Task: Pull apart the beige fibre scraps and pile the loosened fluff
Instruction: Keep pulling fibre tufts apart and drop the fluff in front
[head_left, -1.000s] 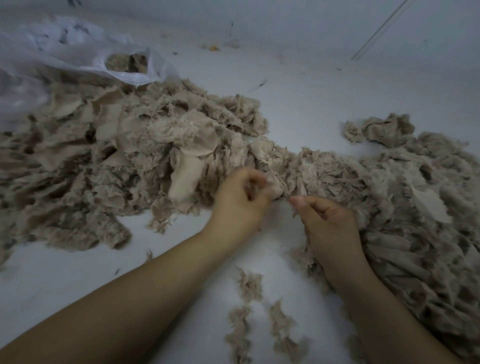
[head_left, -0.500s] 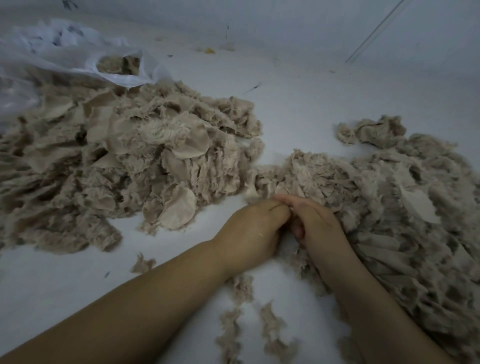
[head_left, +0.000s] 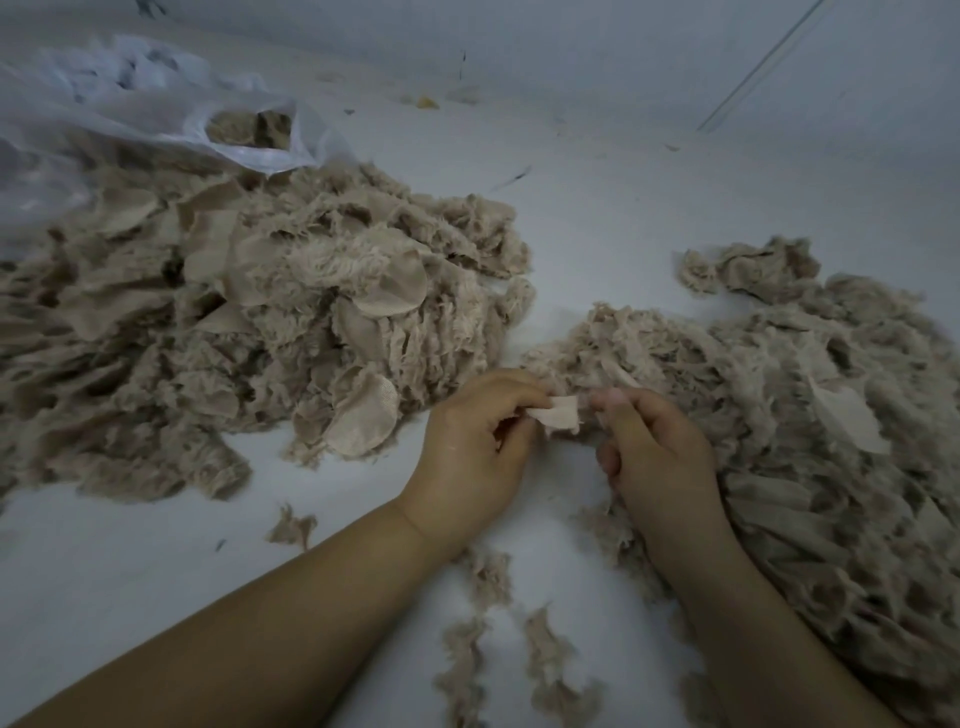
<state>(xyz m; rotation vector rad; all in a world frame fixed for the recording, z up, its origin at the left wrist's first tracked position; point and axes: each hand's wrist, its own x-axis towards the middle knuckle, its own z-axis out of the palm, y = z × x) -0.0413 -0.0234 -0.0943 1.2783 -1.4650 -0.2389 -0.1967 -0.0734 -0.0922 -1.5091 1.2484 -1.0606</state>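
Head view: a small flat beige scrap (head_left: 557, 414) is now stretched in the open between the two hands, where half a second ago the hands were pressed together at the edge of the right pile and no scrap showed. The left hand (head_left: 470, 457) pinches the scrap's left end between thumb and curled fingers (head_left: 511, 395). The right hand (head_left: 657, 457) has its fingers curled, with the fingertips (head_left: 613, 401) at the scrap's right edge; whether they grip it cannot be told. The scrap sits just in front of the right pile (head_left: 779, 415), and the larger left pile (head_left: 249, 332) lies near, across a gap of white tabletop (head_left: 130, 571). Loose tufts (head_left: 467, 654) lie between the forearms. A white bag (head_left: 156, 119) rests behind the left pile.
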